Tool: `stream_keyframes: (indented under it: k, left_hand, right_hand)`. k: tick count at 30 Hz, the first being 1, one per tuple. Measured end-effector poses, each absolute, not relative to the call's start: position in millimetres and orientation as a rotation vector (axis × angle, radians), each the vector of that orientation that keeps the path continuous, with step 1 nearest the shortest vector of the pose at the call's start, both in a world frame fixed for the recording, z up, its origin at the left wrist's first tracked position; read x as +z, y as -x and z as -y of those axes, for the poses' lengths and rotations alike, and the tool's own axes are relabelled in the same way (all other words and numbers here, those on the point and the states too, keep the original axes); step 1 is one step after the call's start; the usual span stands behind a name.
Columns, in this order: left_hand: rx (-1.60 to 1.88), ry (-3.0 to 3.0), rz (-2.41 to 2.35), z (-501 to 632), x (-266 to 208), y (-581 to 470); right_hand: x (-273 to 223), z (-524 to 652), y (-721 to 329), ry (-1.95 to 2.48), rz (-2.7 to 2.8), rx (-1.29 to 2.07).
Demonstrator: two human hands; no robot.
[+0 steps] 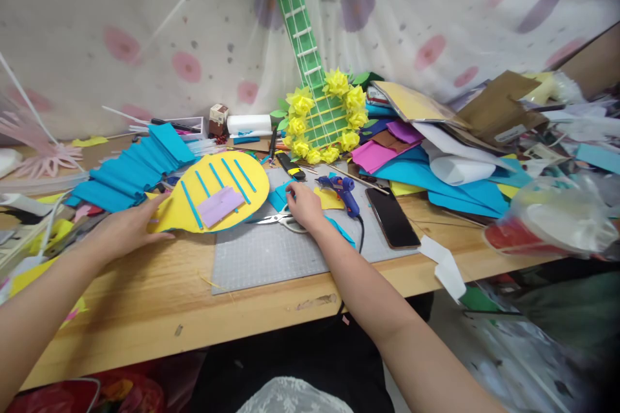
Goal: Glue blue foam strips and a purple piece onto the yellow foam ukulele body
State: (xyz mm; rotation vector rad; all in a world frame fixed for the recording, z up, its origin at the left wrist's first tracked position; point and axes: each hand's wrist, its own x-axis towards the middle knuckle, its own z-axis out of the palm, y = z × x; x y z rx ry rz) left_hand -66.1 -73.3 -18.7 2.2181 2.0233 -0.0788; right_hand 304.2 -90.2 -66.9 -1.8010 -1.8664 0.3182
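Bearing blue strips (192,204), its edging seemingly pending, the yellow cutout (206,174) meets the splayed left hand (138,226); the right hand (304,205) shows no discernible grip state.

bare forearms (382,310), white lace (295,397), black clothing (290,352)

Bright, diffuse light covers the table (145,310), with dimness underneath and a soft shadow below the left forearm (53,297). The yellow cutout (259,181) is fairly sharp; rightward, the clear plastic cup (557,219) looks smeared and stretched (the upper right corner darkens).
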Motion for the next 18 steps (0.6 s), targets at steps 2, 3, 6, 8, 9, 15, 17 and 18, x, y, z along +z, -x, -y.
stream_keyframes:
  k: [2,3,6,8,9,15,17,18]
  left_hand:
    - [-0.255,-2.391,-1.921,71.1,-16.6,67.2]
    - [-0.301,-2.440,-1.894,70.0,-14.8,66.8]
    - [-0.223,-2.444,-1.870,68.8,-9.6,59.9]
    - [-0.152,-2.430,-1.834,70.8,-8.4,51.4]
    - [-0.126,-2.419,-1.815,72.5,-8.7,46.8]
    - [-0.133,-2.322,-1.705,75.1,-10.5,34.2]
    - [-0.100,-2.281,-1.667,67.7,-5.6,34.7]
    - [-0.058,-2.259,-1.684,62.3,-1.8,34.3]
  right_hand:
    - [-64.5,91.1,-302.2,1.804,1.835,0.341]
    - [-63.1,91.0,-300.7,1.800,1.817,0.365]
    - [-59.5,87.4,-295.6,1.778,1.762,0.494]
    - [-58.8,82.2,-294.0,1.763,1.705,0.610]
    - [-59.0,79.2,-294.3,1.759,1.670,0.666]
    - [-56.9,69.0,-303.5,1.888,1.634,0.772]
    - [-52.1,69.0,-304.1,1.918,1.679,0.737]
    - [-49.1,68.8,-303.5,1.925,1.699,0.710]
